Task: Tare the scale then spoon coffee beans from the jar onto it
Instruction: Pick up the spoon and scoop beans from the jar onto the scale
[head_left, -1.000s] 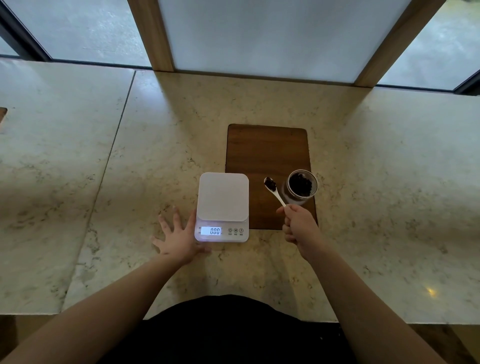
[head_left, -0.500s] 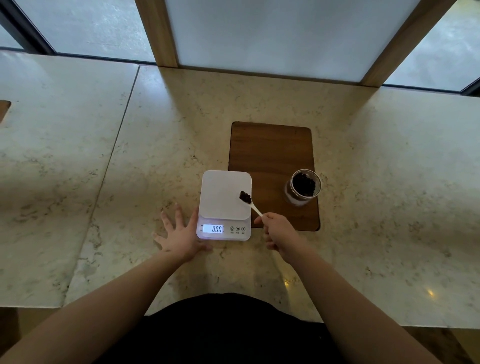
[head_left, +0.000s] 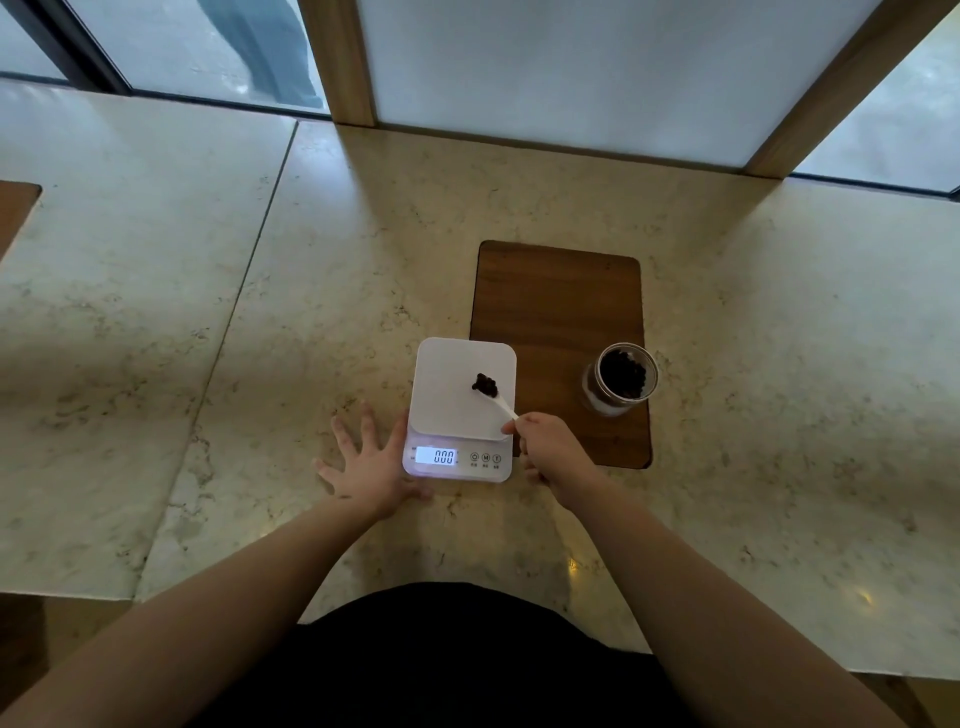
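Note:
A white digital scale (head_left: 452, 384) sits on the marble counter, its lit display reading 000. My right hand (head_left: 553, 452) holds a white spoon (head_left: 501, 404) by the handle. The spoon's bowl, heaped with dark coffee beans (head_left: 485, 384), hovers over the right half of the scale's platform. Right of the scale, a glass jar (head_left: 621, 379) of coffee beans stands open on a wooden board (head_left: 558, 306). My left hand (head_left: 366, 465) lies flat on the counter with fingers spread, its thumb side against the scale's left edge.
The marble counter (head_left: 208, 364) stretches wide to both sides, with a seam left of the scale. Wooden window posts (head_left: 343, 62) rise at the back. Another wooden board's corner (head_left: 15, 208) shows at the far left.
My right hand carried the loaded spoon leftward from beside the jar to over the scale platform. The left hand stayed by the scale. The display still reads 000.

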